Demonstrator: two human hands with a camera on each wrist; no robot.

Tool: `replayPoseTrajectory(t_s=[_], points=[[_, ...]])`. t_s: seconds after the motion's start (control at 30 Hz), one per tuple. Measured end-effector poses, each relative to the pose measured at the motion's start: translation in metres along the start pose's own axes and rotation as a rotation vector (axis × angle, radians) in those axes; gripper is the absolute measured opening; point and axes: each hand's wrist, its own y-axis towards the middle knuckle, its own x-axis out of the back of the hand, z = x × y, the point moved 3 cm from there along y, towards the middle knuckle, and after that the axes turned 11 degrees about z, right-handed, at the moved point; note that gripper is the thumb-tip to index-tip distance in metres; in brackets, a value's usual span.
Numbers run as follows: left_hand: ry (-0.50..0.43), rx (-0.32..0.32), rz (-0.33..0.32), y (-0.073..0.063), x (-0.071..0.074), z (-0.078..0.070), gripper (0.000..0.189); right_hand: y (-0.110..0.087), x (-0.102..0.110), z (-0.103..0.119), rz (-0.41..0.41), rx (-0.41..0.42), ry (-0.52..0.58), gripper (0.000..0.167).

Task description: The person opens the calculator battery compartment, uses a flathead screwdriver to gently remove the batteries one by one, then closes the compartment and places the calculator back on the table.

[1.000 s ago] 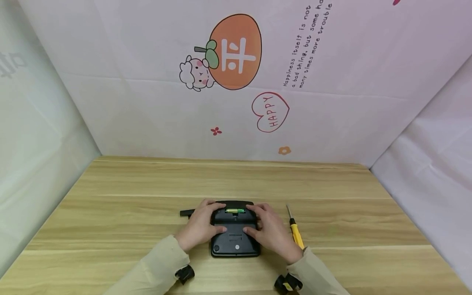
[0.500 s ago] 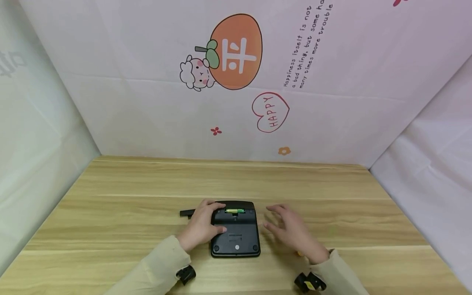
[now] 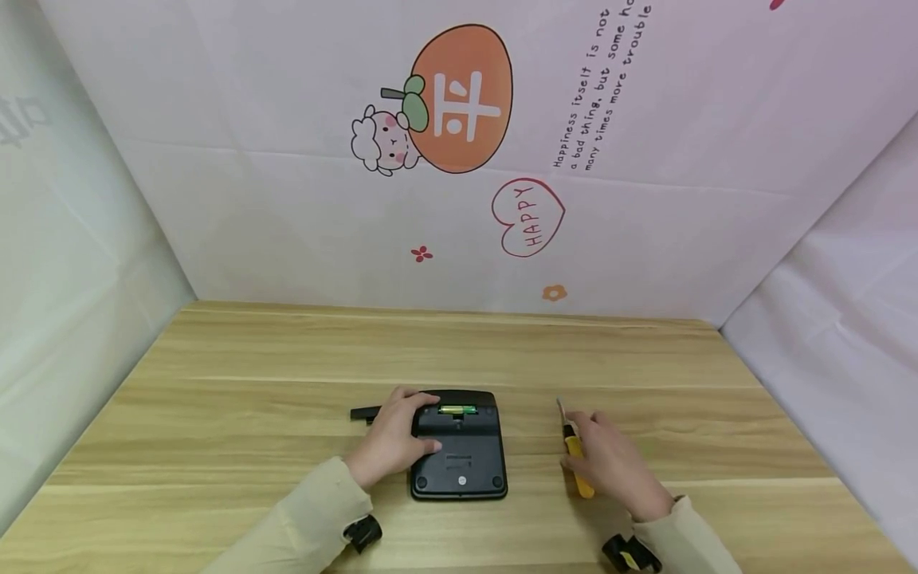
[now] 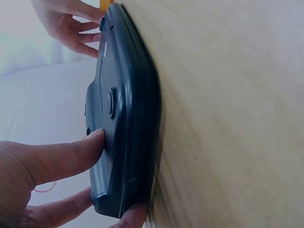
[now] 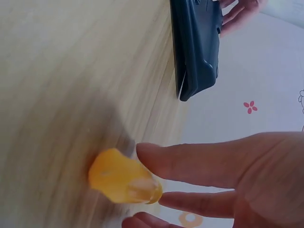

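Note:
A black desk calculator (image 3: 459, 458) lies face down on the table, its back showing. One green-and-gold battery (image 3: 457, 410) sits in the uncovered slot near its far edge. My left hand (image 3: 390, 437) grips the calculator's left side, thumb on the back and fingers at the far edge. To the right lies a screwdriver (image 3: 584, 483) with a yellow handle and metal shaft. My right hand (image 3: 613, 462) is over it, thumb beside the handle and fingers near the shaft. In the right wrist view, thumb and fingers stand loosely on either side of the handle (image 5: 116, 175).
A black strip-shaped piece (image 3: 363, 414) lies left of the calculator, partly behind my left hand. The wooden table (image 3: 287, 351) ends at a white printed cloth (image 3: 308, 231) at the back, with more white cloth at both sides.
My right hand has let go of the calculator's right side and moved right, to the screwdriver. My left hand and the calculator have stayed in place.

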Motion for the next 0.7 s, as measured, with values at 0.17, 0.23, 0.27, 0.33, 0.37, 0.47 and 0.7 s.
replayPoseTrajectory(t_s=[0.17,0.23,0.27,0.33,0.37,0.47,0.7], points=[[0.0,-0.002,-0.001,0.0001,-0.0001,0.0003,0.055,-0.0002,-0.0007,-0.0009,0.0,0.001,0.015,0.053],[0.0,-0.001,0.0,0.0001,-0.0002,0.0003,0.054,0.0004,-0.0007,-0.0012,0.0,-0.002,0.023,0.049],[0.001,-0.001,0.0,0.0002,-0.0002,0.0003,0.054,0.0006,-0.0004,-0.001,-0.002,0.0,0.023,0.047],[0.001,0.0,0.0,0.0001,-0.0002,0.0003,0.054,0.0007,-0.0001,-0.0009,-0.007,0.001,0.029,0.044],[0.0,0.001,-0.001,0.0,-0.0001,0.0002,0.054,0.0006,0.0002,-0.0005,-0.011,0.006,0.03,0.043],[-0.004,0.001,-0.001,-0.0004,-0.0002,0.0,0.054,0.0008,0.0006,0.0008,-0.024,0.024,0.034,0.042],[-0.01,-0.001,0.001,-0.0012,-0.0001,-0.0003,0.053,0.0022,0.0017,0.005,-0.05,0.04,0.049,0.044]])
